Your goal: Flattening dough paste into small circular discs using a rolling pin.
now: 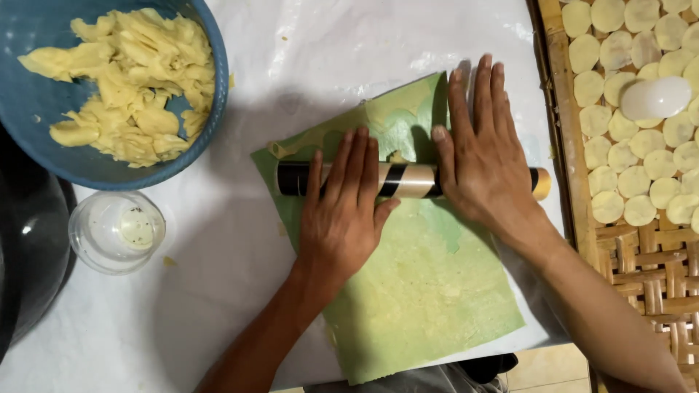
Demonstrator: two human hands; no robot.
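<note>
1. The left hand (342, 211) lies flat, fingers straight, palm pressed on the middle of a roller (408, 180); it grips nothing, only bears down.
2. The right hand (480, 156) is just as flat and spread, resting on the right part of the same roller, fingers pointing to the far edge of the table.
3. The roller is a black and gold striped tube lying crosswise on a green sheet (422, 284), near that sheet's far end. A thin layer of pale yellow dough seems to be under or on the sheet; I cannot tell which.
4. The sheet lies askew on the white cover (218, 276) of the table, its near corner reaching the near edge.
5. As I judge it, flattening is in hand, the roller near the far end of its stroke. The next move calls for even pressure from both palms and a straight draw back toward the near edge, so the sheet does not creep.
6. At the far left corner a blue bowl (29, 116) holds dough scraps; a clear cup (116, 231) stands before it.
7. Along the right edge, a woven tray (641, 269) carries cut dough rounds (641, 182) and a white cutter (655, 98).
</note>
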